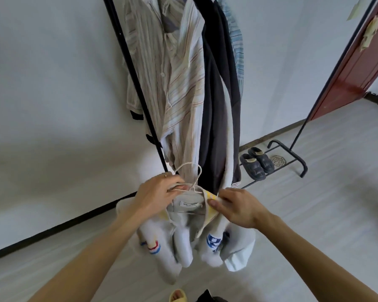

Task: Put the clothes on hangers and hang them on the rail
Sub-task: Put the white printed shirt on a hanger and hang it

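The left hand (159, 192) has its grip closed around the neck of a white hanger (189, 171) and the collar of a pale sweatshirt (192, 234), thumb pressed on top and a ring on one finger. The right hand (234, 207) pinches the other side of the collar, thumb and fingers together on the yellow-lined fabric just beside the neck label (189, 204). The hanger's hook loops up above both hands, free of the rail. The sweatshirt droops below the hands in folds, with a red-and-blue print on one side and a blue one on the other. Behind it, a black clothes rack (131, 83) carries a striped shirt (179, 79), a dark garment (216, 94) and a blue striped piece (236, 40). A pair of dark shoes (256, 162) sits on the rack's lower bar, well apart from the hands, above the pale floor (314, 214).
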